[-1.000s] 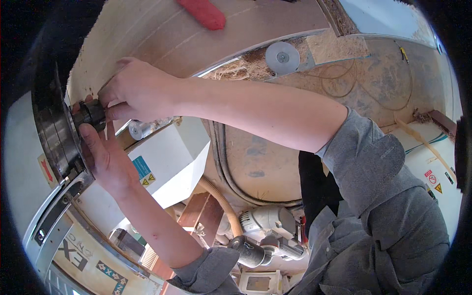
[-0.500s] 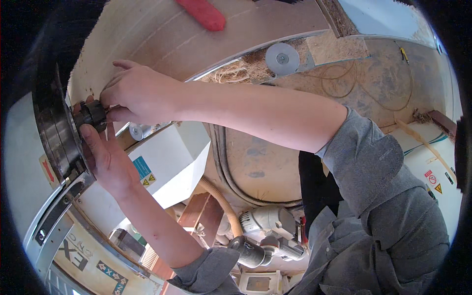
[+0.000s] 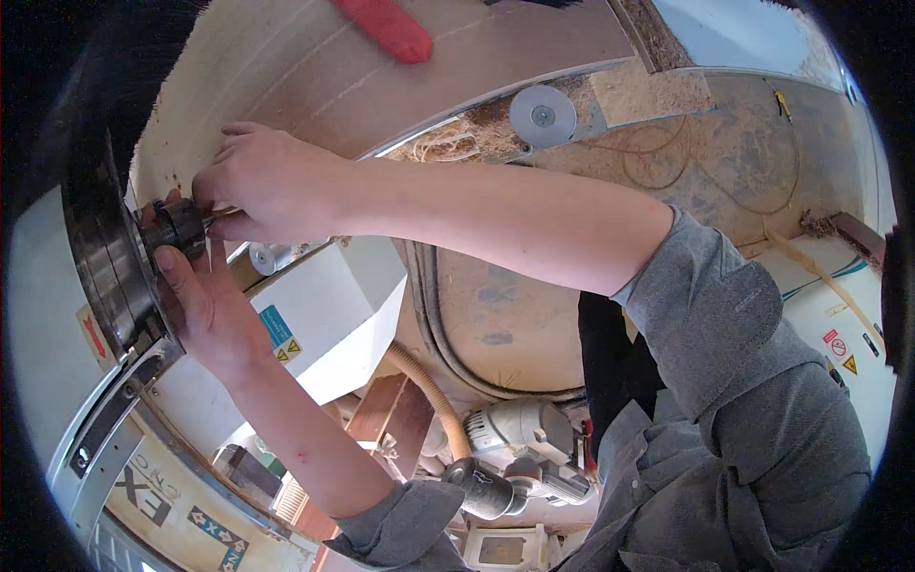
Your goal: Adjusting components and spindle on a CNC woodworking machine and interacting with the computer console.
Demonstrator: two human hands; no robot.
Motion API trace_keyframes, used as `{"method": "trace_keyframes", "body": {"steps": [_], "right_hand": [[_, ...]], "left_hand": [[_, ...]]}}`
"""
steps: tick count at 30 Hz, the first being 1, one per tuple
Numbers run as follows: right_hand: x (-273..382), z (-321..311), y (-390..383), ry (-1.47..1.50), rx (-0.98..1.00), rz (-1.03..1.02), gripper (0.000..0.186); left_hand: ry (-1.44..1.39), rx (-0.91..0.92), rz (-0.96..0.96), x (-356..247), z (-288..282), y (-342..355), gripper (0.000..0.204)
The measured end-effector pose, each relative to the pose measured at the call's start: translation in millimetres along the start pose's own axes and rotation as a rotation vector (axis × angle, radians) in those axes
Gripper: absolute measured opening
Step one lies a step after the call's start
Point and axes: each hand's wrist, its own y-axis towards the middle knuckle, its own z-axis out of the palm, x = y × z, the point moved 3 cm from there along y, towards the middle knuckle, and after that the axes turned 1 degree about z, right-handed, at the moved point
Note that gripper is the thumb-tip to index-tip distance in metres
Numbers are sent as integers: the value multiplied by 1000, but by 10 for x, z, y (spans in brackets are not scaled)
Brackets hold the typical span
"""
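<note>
A dark, ridged metal collar (image 3: 179,229) sticks out from a black round machine part (image 3: 112,267) at the far left. My left hand (image 3: 212,310) is wrapped round the collar from below, thumb on the near side and fingertips showing above it. My right hand (image 3: 269,183) is closed at the collar's open end, its thumb and index finger pinching a thin rod-like metal piece (image 3: 221,212). That piece lines up with the collar's mouth; my fingers hide much of it, and I cannot tell how deep it sits.
Beyond my right arm lie a dusty board (image 3: 496,48), a red padded strip (image 3: 386,29) and a grey disc (image 3: 543,116). Below are a white machine housing (image 3: 353,296), a tan ribbed hose (image 3: 434,391) and a grey motor (image 3: 524,429). A cable (image 3: 434,324) curves across the floor.
My right fingers have shifted slightly at the collar's end, and more of the thin metal piece shows between them and the collar. My left hand keeps its grip.
</note>
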Motion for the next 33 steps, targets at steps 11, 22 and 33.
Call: {"method": "trace_keyframes", "body": {"steps": [11,22,33], "right_hand": [[44,-51,9,-69,27,-24,20],[62,-86,-27,-125,-76,-72,19],[55,-83,-28,-89,-87,-45,18]], "left_hand": [[-19,-15,18,-17,11,-9,64],[6,5,61,-47,30,2,62],[27,-81,64,-64,63,-26,64]]}}
